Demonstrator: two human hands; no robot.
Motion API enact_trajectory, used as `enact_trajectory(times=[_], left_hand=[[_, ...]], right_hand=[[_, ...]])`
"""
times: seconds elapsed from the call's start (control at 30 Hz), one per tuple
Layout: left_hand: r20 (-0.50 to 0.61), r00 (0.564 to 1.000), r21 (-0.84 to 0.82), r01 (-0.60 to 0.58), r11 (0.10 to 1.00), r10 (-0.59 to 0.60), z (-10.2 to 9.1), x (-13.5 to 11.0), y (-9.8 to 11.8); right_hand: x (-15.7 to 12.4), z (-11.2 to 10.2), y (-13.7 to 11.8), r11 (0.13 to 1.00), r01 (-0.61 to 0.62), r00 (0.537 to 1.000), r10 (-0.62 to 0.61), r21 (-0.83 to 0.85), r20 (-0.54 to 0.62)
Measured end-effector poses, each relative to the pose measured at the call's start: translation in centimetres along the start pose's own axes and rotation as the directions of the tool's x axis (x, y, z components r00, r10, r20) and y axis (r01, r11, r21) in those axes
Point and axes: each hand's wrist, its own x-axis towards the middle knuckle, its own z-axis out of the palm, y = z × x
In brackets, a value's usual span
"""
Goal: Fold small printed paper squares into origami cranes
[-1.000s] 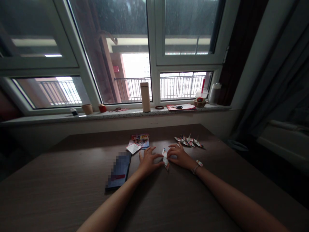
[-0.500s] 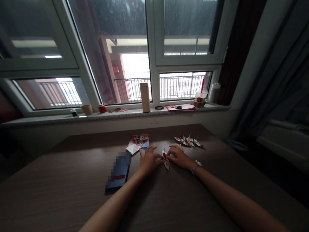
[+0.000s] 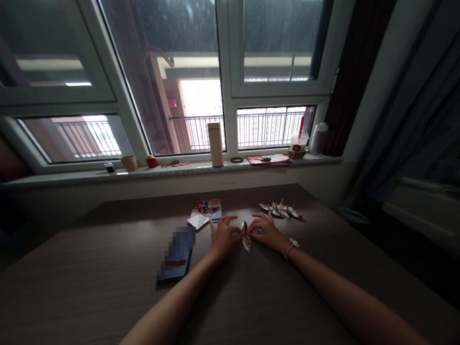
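A small folded paper boat (image 3: 246, 243), printed in white, red and tan with pointed ends, lies on the table between my hands. My left hand (image 3: 224, 238) pinches its left side with thumb and index finger, while the other fingers stay raised. On the opposite side, the thumb and index finger of my right hand (image 3: 266, 233) close on its edge. Several similar folded paper boats (image 3: 282, 210) sit in a cluster beyond my right hand. A white folded paper piece (image 3: 198, 221) lies near my left fingertips, partly over a stack of colourful printed sheets (image 3: 207, 209).
A phone (image 3: 177, 256) lies left of my left forearm on the brown table (image 3: 89, 258). Along the windowsill stand a beige flask (image 3: 215, 146), a paper cup (image 3: 129, 163), a red spool (image 3: 152, 162), scissors (image 3: 265, 159) on papers, and a drink cup with a straw (image 3: 299, 143).
The paper boat has turned slightly and its red middle now stands more upright between my fingers. My left hand has shifted a little; both hands stay at its sides.
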Motion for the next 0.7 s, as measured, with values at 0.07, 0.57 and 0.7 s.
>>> enact_trajectory(times=[0.07,0.57,0.7], left_hand=[[0.008,0.999,-0.01,0.042,0.999,-0.042,0.1,0.2,0.2],[0.088,0.986,-0.002,0.143,0.99,-0.142,1.3,0.5,0.7],[0.071,0.986,-0.022,0.155,0.988,-0.153,1.6,0.5,0.6]], right_hand=[[0.1,0.2,0.0,0.999,-0.043,0.999,0.043,-0.006,0.011],[0.5,1.1,-0.4,0.965,-0.227,0.971,0.235,-0.128,0.049],[0.5,1.2,-0.5,0.967,-0.216,0.975,0.221,-0.136,0.024]])
